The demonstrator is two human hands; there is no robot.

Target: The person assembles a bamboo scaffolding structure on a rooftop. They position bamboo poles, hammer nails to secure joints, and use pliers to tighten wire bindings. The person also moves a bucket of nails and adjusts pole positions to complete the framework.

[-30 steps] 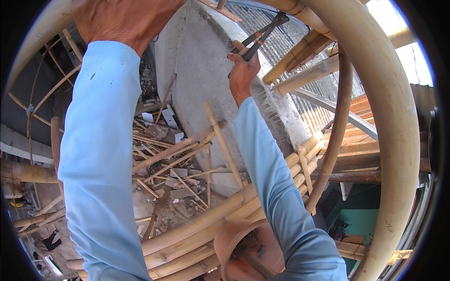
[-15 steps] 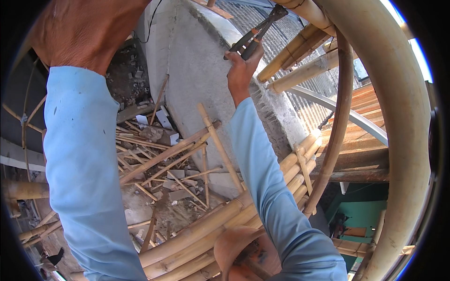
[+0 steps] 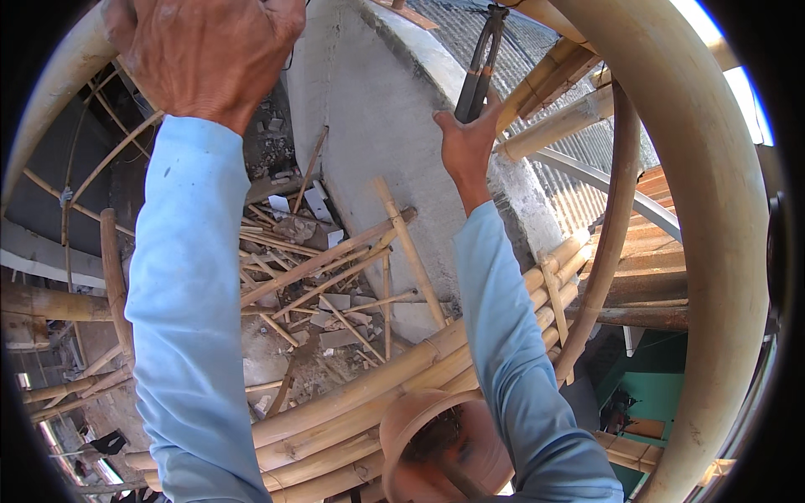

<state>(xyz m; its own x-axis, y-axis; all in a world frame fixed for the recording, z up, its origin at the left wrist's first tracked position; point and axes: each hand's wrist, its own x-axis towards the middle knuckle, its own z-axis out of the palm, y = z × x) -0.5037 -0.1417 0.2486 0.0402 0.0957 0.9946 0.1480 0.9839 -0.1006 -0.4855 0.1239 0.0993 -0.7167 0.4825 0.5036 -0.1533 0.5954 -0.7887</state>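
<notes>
My right hand [image 3: 471, 147] is wrapped around the dark handles of a pair of pincers [image 3: 480, 75]. The pincers point upward, their handles close together. Their jaws are at the top edge beside a bamboo joint with dark tie wire [image 3: 506, 7]; whether they grip the wire cannot be made out. At the upper left, my left hand [image 3: 205, 63] shows its back with the knuckles bent. Its fingertips are out of the picture, so what it closes on is hidden. A bamboo pole [image 3: 63, 92] runs up to it from the left.
A thick bamboo pole [image 3: 725, 218] arches down the right side. Below lie bundled bamboo poles [image 3: 360, 419] and an orange bucket [image 3: 411, 427] with a stick in it. A grey concrete wall [image 3: 360, 126] borders corrugated roofing [image 3: 545, 176]. Rubble and loose bamboo sticks [image 3: 335, 277] cover the ground far below.
The pincers' handles have come closer together and the tool stands more upright. My left hand shows farther right and higher. The whole view has shifted somewhat.
</notes>
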